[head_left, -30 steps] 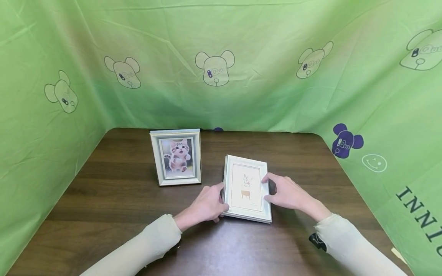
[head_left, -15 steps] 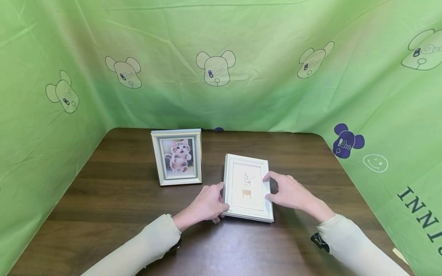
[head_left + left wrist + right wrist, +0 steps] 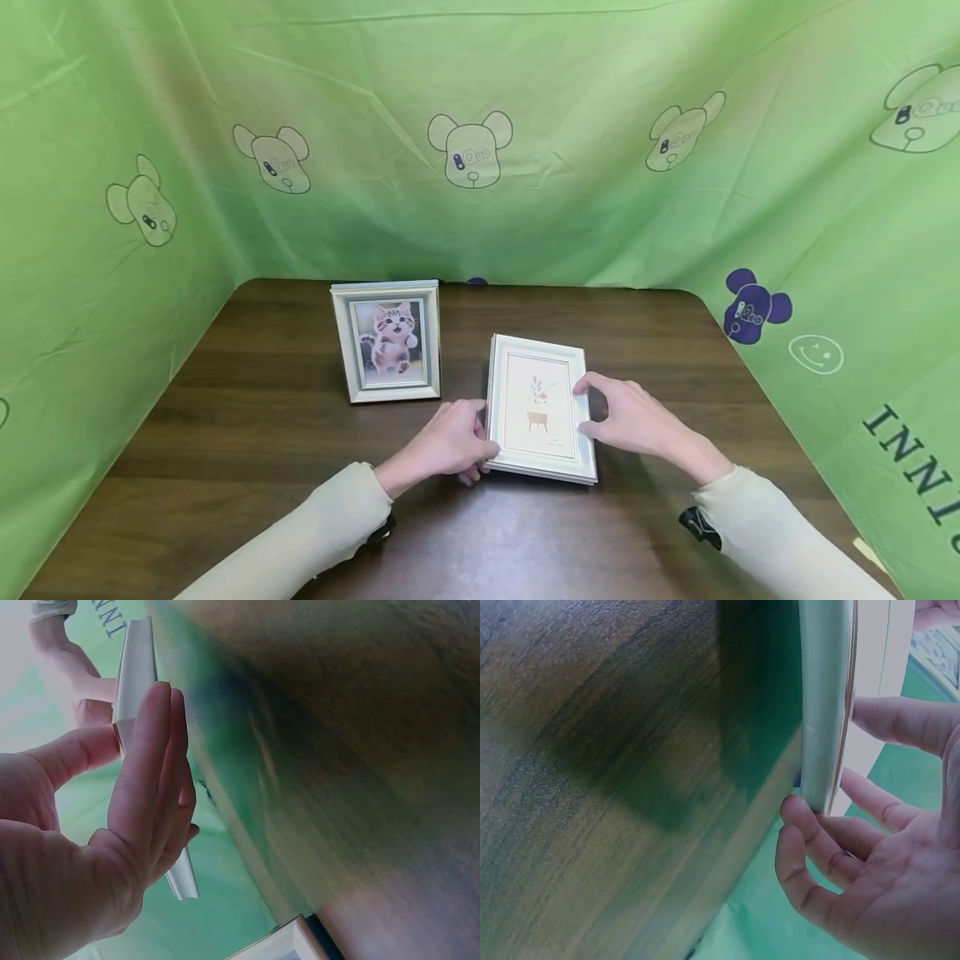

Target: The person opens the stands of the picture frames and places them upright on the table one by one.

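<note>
A white picture frame (image 3: 538, 454) with a potted plant print faces up between my two hands, tilted slightly in the head view. My left hand (image 3: 450, 440) holds its left side near the bottom corner, thumb on the front and fingers behind, as the left wrist view shows. On the opposite side my right hand (image 3: 637, 419) grips the edge, with thumb and index finger on the front face. In the right wrist view, the remaining fingers curl by the frame's side (image 3: 829, 697). The frame's back is hidden in the head view.
Another white frame (image 3: 341, 333), with a kitten photo, stands upright to the left, a short way beyond my left hand. Both are at the brown wooden table (image 3: 247, 433). A green cloth (image 3: 360, 217) with bear heads rises along the table's back and sides.
</note>
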A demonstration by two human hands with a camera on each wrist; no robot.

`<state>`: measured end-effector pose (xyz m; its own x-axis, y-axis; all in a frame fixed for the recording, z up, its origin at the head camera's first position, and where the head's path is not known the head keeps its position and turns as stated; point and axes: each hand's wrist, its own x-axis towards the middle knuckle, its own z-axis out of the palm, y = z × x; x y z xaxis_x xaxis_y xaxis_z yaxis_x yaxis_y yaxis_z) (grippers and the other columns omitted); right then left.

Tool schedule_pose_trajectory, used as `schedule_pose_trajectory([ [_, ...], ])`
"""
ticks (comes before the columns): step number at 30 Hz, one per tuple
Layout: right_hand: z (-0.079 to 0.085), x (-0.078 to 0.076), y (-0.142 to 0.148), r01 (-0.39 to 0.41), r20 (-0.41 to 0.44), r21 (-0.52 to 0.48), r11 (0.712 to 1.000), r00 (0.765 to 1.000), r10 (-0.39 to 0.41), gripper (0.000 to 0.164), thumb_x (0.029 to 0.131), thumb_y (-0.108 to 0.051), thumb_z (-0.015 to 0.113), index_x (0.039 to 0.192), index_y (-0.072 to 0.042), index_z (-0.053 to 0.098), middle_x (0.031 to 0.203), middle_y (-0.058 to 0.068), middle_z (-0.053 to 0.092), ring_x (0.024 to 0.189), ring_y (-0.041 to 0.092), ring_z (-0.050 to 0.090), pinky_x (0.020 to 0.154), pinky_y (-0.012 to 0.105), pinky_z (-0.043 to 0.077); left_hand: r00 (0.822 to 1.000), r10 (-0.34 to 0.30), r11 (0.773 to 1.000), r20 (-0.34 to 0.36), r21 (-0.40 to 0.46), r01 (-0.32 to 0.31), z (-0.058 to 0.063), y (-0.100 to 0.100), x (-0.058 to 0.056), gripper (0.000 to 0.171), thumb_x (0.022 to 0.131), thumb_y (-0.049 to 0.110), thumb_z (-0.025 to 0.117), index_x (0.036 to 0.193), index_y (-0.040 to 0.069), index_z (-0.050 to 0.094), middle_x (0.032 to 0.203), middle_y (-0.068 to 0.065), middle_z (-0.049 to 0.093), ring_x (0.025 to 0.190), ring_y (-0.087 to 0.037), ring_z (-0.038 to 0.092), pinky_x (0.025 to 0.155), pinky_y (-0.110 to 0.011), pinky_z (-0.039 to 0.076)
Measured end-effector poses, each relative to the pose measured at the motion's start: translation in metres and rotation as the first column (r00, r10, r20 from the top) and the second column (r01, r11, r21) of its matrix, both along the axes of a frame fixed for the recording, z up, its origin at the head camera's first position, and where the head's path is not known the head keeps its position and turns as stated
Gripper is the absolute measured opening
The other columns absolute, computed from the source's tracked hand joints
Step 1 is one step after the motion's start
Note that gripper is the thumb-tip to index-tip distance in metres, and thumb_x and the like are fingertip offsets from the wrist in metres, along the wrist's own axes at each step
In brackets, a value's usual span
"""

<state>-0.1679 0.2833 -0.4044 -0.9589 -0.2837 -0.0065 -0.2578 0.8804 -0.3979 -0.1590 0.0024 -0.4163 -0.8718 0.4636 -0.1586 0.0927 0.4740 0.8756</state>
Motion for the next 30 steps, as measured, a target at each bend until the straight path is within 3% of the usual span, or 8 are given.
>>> schedule_pose_trajectory([
  [11, 0.007, 0.004, -0.001, -0.005, -0.004, 0.004, 1.000, 1.000, 0.005, 0.046, 0.075, -0.023, 0.074, 0.117, -0.017, 0.057, 0.067, -0.001, 0.047, 0.055, 0.013, 0.040, 0.049, 0.031, 0.034, 0.999, 0.005, 0.998, 0.032, 0.056, -0.006, 0.004, -0.003, 0.001, 0.045, 0.076, 0.001, 0.068, 0.118, -0.004, 0.052, 0.064, -0.008, 0.062, 0.045, -0.025, 0.063, 0.042, -0.041, 0.052],
  [19, 0.010, 0.004, -0.003, -0.014, -0.026, -0.002, 1.000, 1.000, 0.014, 0.046, 0.075, -0.024, 0.075, 0.117, -0.017, 0.057, 0.068, -0.001, 0.049, 0.053, 0.012, 0.038, 0.048, 0.031, 0.034, 0.998, 0.017, 0.994, 0.057, 0.105, -0.023, 0.005, -0.004, 0.002, 0.045, 0.075, 0.000, 0.066, 0.117, -0.004, 0.052, 0.070, -0.009, 0.062, 0.047, -0.025, 0.064, 0.043, -0.043, 0.051],
  [30, 0.014, 0.005, -0.004, -0.009, -0.047, -0.006, 1.000, 0.999, 0.009, 0.046, 0.076, -0.024, 0.075, 0.117, -0.018, 0.057, 0.064, -0.001, 0.045, 0.053, 0.012, 0.039, 0.046, 0.031, 0.034, 0.999, 0.020, 0.990, 0.035, 0.138, -0.025, 0.008, -0.005, 0.002, 0.048, 0.075, -0.002, 0.068, 0.119, -0.005, 0.050, 0.076, -0.007, 0.064, 0.049, -0.025, 0.065, 0.045, -0.042, 0.052],
])
